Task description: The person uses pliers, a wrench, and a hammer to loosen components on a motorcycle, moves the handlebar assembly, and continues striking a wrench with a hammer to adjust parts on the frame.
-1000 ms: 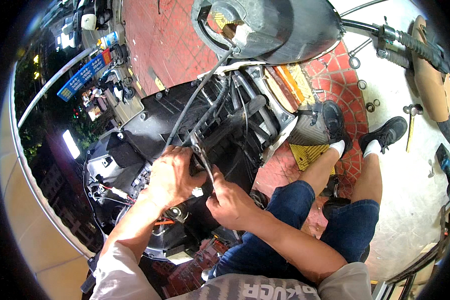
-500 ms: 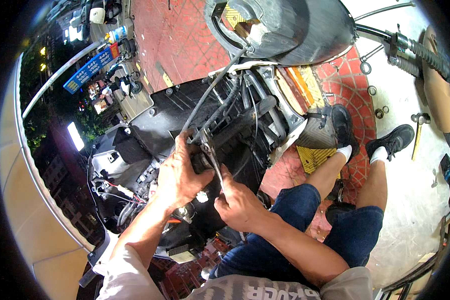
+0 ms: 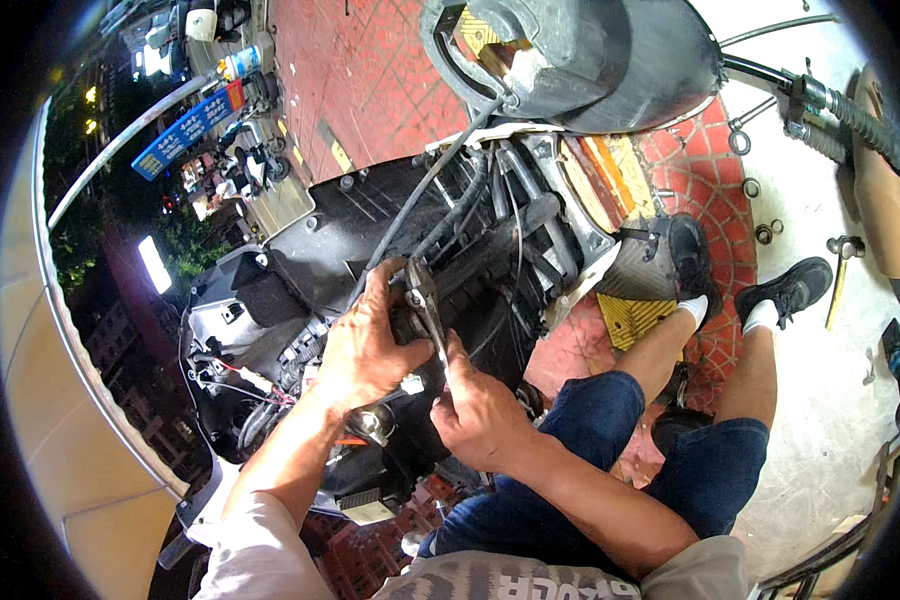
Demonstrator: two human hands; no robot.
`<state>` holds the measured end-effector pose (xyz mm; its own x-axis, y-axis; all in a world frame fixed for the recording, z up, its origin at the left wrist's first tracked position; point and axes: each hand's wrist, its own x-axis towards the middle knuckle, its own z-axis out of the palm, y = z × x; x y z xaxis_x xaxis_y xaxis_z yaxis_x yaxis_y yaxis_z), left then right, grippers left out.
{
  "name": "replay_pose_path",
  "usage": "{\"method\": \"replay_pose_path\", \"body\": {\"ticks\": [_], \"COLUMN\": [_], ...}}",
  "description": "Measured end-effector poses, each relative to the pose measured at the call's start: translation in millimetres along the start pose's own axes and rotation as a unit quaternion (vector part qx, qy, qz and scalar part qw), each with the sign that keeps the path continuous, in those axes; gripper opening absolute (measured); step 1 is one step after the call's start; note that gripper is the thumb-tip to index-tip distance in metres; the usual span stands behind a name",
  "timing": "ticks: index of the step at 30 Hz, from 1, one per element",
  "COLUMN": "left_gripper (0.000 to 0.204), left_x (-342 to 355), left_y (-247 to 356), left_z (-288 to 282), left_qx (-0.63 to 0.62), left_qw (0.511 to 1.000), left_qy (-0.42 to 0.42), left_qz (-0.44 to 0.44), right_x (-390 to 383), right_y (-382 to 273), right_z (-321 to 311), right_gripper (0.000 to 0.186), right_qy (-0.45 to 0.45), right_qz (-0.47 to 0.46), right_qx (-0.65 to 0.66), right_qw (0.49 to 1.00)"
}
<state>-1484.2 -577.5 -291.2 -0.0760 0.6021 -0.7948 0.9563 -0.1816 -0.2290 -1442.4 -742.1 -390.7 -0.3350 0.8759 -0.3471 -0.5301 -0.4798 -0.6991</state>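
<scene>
My right hand [image 3: 482,415] is closed around the handles of metal pliers [image 3: 426,300]. The pliers point up and away, their jaws beside my left fingertips. My left hand [image 3: 365,345] curls its fingers over a long black cable [image 3: 430,178], thumb bent toward the pliers. Between thumb and fingers sits a dark part, mostly hidden. Whether the jaws grip it, I cannot tell. Both hands are above the stripped frame of a scooter [image 3: 530,215], with black tubes and plastic panels showing. Below my left hand are loose wires [image 3: 260,385] and a small metal part [image 3: 375,425].
A large dark plastic body panel [image 3: 610,60] stands at the far side. On the pale floor at right lie a hammer [image 3: 838,280], several rings [image 3: 765,232] and a black shock absorber [image 3: 820,110]. My shoes [image 3: 785,290] rest right of the frame.
The whole view has shifted slightly right and down. Both hands keep nearly the same hold, and the pliers have turned only a little.
</scene>
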Motion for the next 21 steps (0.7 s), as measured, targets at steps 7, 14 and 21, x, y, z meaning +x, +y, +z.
{"method": "replay_pose_path", "body": {"ticks": [7,14,21], "left_gripper": [0.091,0.076,0.071], "left_x": [8.3,15.7,24.1], "left_y": [-7.6,-0.1,-12.1], "left_z": [-6.8,-15.3,-16.8], "left_qx": [-0.076,-0.178,-0.262], "left_qw": [0.997,0.978,0.953], "left_qy": [-0.032,-0.097,-0.137], "left_qz": [-0.011,-0.052,-0.072], "right_x": [2.3,2.4,2.8], "right_y": [-9.4,-7.7,9.7], "right_z": [-8.5,-17.2,-10.5], "right_gripper": [0.084,0.083,0.084], "right_qy": [-0.041,-0.059,-0.046], "right_qz": [0.035,0.024,-0.009], "right_qx": [-0.007,-0.021,-0.023], "right_qw": [0.999,0.998,0.999]}}
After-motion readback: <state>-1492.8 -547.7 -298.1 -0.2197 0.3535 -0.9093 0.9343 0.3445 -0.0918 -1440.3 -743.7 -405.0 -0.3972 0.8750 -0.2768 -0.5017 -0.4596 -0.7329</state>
